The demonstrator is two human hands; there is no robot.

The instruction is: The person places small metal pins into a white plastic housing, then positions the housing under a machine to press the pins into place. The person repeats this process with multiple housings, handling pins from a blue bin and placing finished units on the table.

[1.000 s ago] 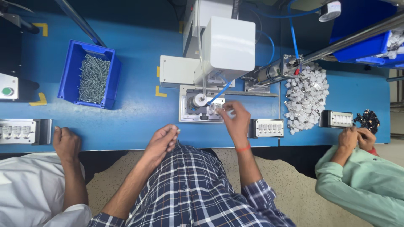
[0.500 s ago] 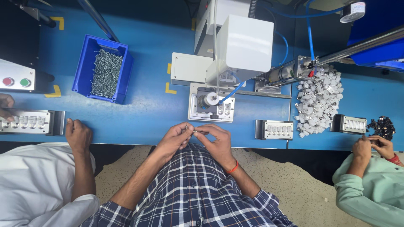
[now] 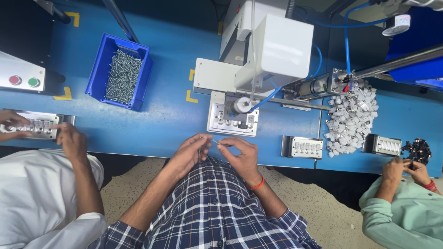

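both hands meet at the near edge of the blue table (image 3: 166,120), just in front of the plaid shirt (image 3: 212,207). left hand (image 3: 190,154) comes in palm down, wrist bent inward, fingers curled and mostly closed, thumb and forefinger pinched near a thin metal pin (image 3: 215,142). right hand (image 3: 241,157) faces it, fingers curled, thumb and forefinger tips pinched on the other end of the pin; red band on that wrist. pin is tiny, lies roughly level between the two hands, above the table edge; can't tell exactly which hand carries it. forearms angle up from the lower frame, elbows out. just beyond the hands sits a white plate (image 3: 233,121) under the white machine head (image 3: 272,50). to the right a grey fixture (image 3: 302,147), then a heap of white plastic parts (image 3: 350,117). far left a blue bin (image 3: 119,71) of screws (image 3: 121,76). a person in white at left has hands on another fixture (image 3: 37,125); a person in green at right (image 3: 401,216) works near a pile of small black parts (image 3: 417,150).
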